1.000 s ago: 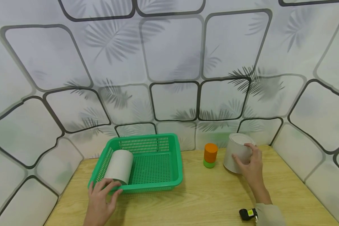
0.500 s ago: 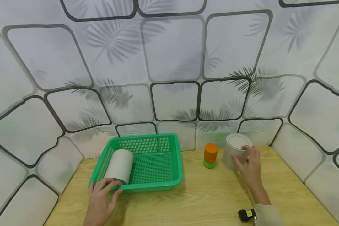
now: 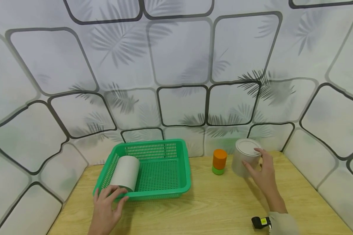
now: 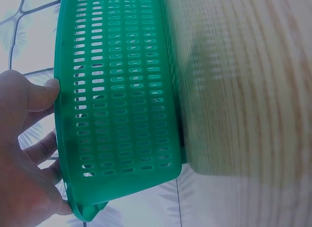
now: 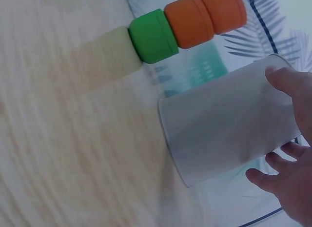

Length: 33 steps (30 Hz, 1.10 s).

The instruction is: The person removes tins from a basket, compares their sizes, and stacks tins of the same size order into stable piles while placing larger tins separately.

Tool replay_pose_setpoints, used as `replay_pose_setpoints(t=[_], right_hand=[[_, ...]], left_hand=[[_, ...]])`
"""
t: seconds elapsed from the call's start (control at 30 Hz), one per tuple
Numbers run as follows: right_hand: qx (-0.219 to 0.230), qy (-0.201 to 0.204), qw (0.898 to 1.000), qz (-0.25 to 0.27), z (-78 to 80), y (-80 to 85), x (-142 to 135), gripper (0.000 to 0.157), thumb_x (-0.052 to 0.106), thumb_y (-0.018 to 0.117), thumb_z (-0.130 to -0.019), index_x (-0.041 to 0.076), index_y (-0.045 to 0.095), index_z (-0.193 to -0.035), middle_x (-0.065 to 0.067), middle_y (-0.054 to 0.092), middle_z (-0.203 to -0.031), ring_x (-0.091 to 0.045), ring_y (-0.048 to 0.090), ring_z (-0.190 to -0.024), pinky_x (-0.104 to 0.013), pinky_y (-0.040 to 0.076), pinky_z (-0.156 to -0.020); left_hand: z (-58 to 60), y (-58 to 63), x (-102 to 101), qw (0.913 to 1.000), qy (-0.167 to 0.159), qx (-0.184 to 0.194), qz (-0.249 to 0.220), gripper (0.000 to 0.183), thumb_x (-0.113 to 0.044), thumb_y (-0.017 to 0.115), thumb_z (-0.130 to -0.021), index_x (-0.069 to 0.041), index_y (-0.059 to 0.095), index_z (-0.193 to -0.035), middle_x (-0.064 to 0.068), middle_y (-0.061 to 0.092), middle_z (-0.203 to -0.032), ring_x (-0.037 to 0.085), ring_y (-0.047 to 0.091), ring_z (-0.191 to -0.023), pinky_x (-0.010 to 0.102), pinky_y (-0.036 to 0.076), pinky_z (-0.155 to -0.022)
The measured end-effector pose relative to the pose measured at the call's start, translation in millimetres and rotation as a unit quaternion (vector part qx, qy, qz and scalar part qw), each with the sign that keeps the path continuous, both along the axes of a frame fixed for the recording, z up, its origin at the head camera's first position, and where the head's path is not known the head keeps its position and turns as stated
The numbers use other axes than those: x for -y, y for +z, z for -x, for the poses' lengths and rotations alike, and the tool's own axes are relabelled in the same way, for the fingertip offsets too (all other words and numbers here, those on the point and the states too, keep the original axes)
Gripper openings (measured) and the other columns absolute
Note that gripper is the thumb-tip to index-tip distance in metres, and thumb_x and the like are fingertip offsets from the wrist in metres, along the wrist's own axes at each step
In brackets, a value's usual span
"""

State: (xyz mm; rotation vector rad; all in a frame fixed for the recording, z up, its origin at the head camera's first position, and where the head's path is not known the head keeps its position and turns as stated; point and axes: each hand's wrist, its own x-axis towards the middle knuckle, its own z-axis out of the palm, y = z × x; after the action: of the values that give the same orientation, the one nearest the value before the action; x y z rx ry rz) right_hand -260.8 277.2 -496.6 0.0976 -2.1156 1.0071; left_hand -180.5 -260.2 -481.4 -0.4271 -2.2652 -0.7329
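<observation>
My left hand [image 3: 106,209] grips the front left rim of the green plastic basket [image 3: 159,195], thumb and fingers at the edge. Inside the basket a white cylinder [image 3: 126,173] lies on its side along the left wall. On the right, a white lidded can [image 3: 243,163] stands upright on the table. My right hand [image 5: 292,188] is spread around the can's upper right side. Its thumb overlaps the can near the top in the right wrist view, and the other fingers extend loosely beside it, some clear of the wall.
A stack of orange [image 3: 219,158] and green [image 3: 217,170] round pieces stands just left of the can. A small black object with a yellow label [image 3: 260,222] lies by the right sleeve [image 3: 282,223]. Patterned fabric walls [image 3: 179,104] enclose the wooden table [image 3: 176,218].
The can was tilted in my right hand; it came upright on the table. Since then the right hand has loosened and shifted slightly right. The left hand stays at the basket rim.
</observation>
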Motion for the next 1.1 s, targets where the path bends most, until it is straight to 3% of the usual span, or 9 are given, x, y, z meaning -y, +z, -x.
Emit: replay_pose_setpoints(t=[0.13,0.27,0.33,0.47,0.6,0.73,0.93,1.0,1.1], right_hand=[[0.014,0.007,1.000,0.007,-4.4,7.1,-3,0.071,-0.001,0.084,-0.082,-0.003,0.048,-0.143,-0.030,0.045,-0.140,-0.044,0.048,-0.125,-0.060,0.045,-0.080],[0.016,0.002,1.000,0.018,-9.8,14.8,-5,0.069,-0.001,0.082,-0.083,-0.003,0.048,-0.143,-0.030,0.046,-0.139,-0.048,0.047,-0.127,-0.063,0.044,-0.083],[0.007,-0.006,1.000,0.018,-11.3,18.8,-6,0.067,-0.001,0.082,-0.083,-0.003,0.050,-0.141,-0.030,0.048,-0.137,-0.047,0.047,-0.127,-0.060,0.044,-0.084],[-0.026,-0.023,0.999,0.004,-13.5,27.1,-6,0.057,-0.002,0.082,-0.083,-0.004,0.057,-0.134,-0.025,0.055,-0.133,-0.035,0.050,-0.124,-0.035,0.042,-0.085],[-0.026,-0.034,0.999,-0.011,-17.6,34.9,-4,0.044,-0.001,0.080,-0.085,-0.003,0.063,-0.126,-0.021,0.057,-0.133,-0.030,0.051,-0.123,-0.019,0.036,-0.081],[-0.004,-0.037,0.999,-0.003,-22.8,43.0,2,0.039,0.003,0.078,-0.088,0.000,0.064,-0.124,-0.017,0.058,-0.132,-0.028,0.054,-0.120,-0.014,0.037,-0.081],[0.013,-0.026,0.999,0.027,-29.4,52.8,13,0.040,0.005,0.077,-0.090,0.002,0.064,-0.128,-0.011,0.061,-0.128,-0.003,0.055,-0.112,-0.006,0.042,-0.083],[0.015,-0.016,0.999,0.033,-30.2,54.5,16,0.040,0.005,0.076,-0.091,0.003,0.063,-0.128,-0.010,0.061,-0.128,-0.002,0.057,-0.112,-0.006,0.043,-0.082],[0.015,0.000,0.999,0.031,-30.2,55.9,21,0.039,0.004,0.076,-0.091,0.003,0.063,-0.128,-0.010,0.062,-0.127,-0.013,0.060,-0.113,-0.007,0.045,-0.083]], left_hand=[[0.4,-0.3,0,1.0000,-0.001,-0.002,0.001,0.030,0.001,0.089,-0.070,-0.012,0.075,-0.093,0.008,0.065,-0.100,0.036,0.059,-0.098,0.090,0.018,-0.096],[-0.1,0.2,-1,1.0000,0.001,-0.001,0.001,0.029,0.000,0.090,-0.071,-0.012,0.075,-0.093,0.008,0.065,-0.100,0.036,0.059,-0.098,0.089,0.019,-0.096],[-0.2,0.7,-1,1.0000,0.003,0.000,0.001,0.029,0.000,0.090,-0.071,-0.012,0.075,-0.093,0.008,0.065,-0.100,0.036,0.059,-0.098,0.089,0.019,-0.097],[-0.2,1.5,-1,1.0000,0.006,0.003,0.002,0.028,0.000,0.090,-0.072,-0.012,0.075,-0.093,0.008,0.065,-0.100,0.036,0.059,-0.099,0.088,0.018,-0.098],[-0.6,1.5,-2,0.9999,0.007,0.008,0.002,0.028,0.000,0.090,-0.072,-0.012,0.075,-0.093,0.008,0.065,-0.100,0.036,0.059,-0.098,0.088,0.018,-0.098],[-0.8,1.7,-2,0.9999,0.007,0.012,0.000,0.028,0.000,0.089,-0.072,-0.012,0.075,-0.093,0.008,0.065,-0.100,0.037,0.059,-0.099,0.089,0.018,-0.098],[-1.2,1.2,-2,0.9999,0.008,0.011,0.000,0.027,-0.001,0.089,-0.072,-0.012,0.075,-0.093,0.008,0.065,-0.100,0.037,0.060,-0.099,0.089,0.018,-0.098],[-1.1,1.3,-2,0.9999,0.008,0.010,0.000,0.028,-0.001,0.089,-0.072,-0.012,0.075,-0.093,0.008,0.065,-0.100,0.037,0.060,-0.099,0.088,0.018,-0.098],[-1.2,1.8,-2,0.9999,0.007,0.009,0.000,0.028,-0.001,0.090,-0.072,-0.012,0.075,-0.093,0.008,0.065,-0.100,0.037,0.060,-0.099,0.088,0.018,-0.098]])
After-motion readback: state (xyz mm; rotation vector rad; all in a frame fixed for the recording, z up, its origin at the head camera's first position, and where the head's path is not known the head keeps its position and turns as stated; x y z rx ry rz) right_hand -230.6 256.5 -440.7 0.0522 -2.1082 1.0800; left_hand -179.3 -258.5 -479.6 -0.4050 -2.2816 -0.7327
